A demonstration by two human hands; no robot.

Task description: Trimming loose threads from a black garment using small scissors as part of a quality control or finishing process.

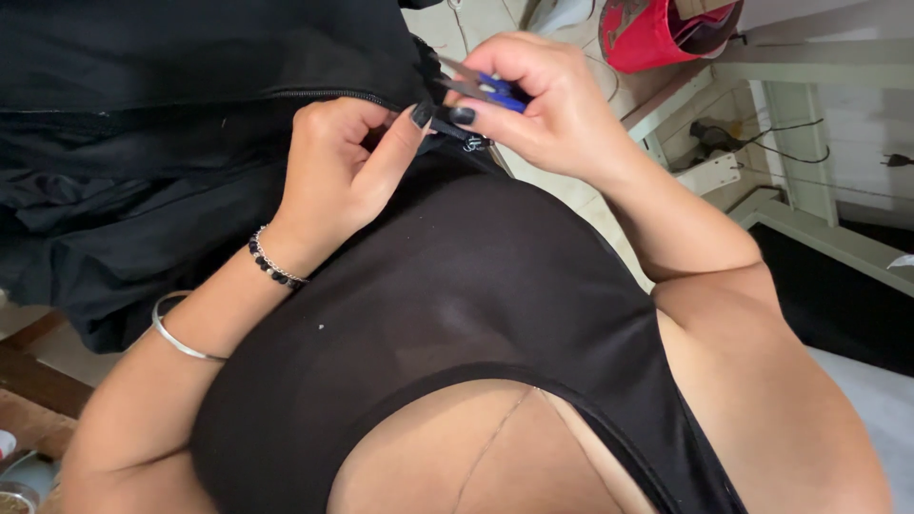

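Tiled floor and a pale wooden frame fill the background on your right; a red bucket-like tub sits at the top edge by the frame, and a loose cable runs along the frame's rails.

Black garment is bunched across your lap and the upper left of the view, with its zipper line running toward your hands. It's piled there rather than spread out, probably so only the end you're handling sits up close at chest height.

Your left hand is curled shut, thumb and forefinger pinching a small bit of the black fabric right at the zipper end. That looks like it's there to keep the spot taut and steady. A beaded bracelet and a thin metal bangle are on that wrist and forearm.

Your right hand has a closed grip on small blue-handled snips, fingers wrapped around the handles, grey blades pointing left toward the pinch. How far the blades are apart I can't tell. The two hands are touching or nearly so, fingertips meeting at the same point. Holding both this close likely gives fine control on a small detail.

Bottom left corner: the edge of a wooden bench with a couple of small dishes, well apart from your hands.
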